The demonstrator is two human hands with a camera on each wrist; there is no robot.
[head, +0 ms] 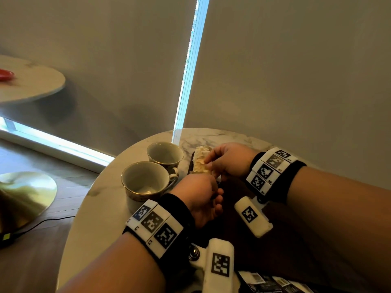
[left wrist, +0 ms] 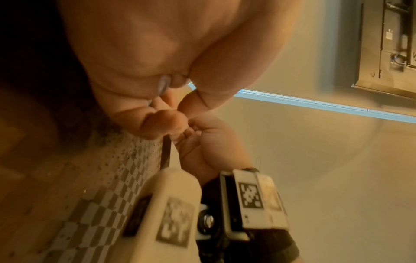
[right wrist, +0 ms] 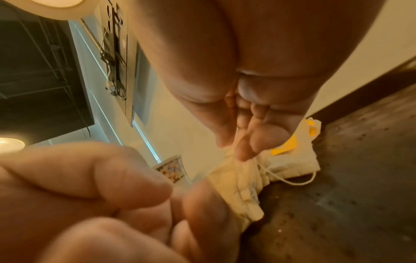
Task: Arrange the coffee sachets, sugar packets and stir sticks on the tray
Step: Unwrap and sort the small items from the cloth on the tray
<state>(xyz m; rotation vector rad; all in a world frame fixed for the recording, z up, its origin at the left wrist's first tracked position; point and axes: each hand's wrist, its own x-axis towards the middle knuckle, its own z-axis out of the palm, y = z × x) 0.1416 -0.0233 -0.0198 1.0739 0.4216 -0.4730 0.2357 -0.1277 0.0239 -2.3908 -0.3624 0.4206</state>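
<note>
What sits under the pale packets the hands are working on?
A dark tray lies under the pale packets; its far-left edge shows. The right hand and left hand cover the rest of it.

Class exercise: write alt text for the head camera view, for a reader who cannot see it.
Two hands meet over a dark tray on a round marble table: the right hand pinches a row of pale packets, and the left hand is curled just below them. Two empty teacups stand to the left of the tray.
</note>
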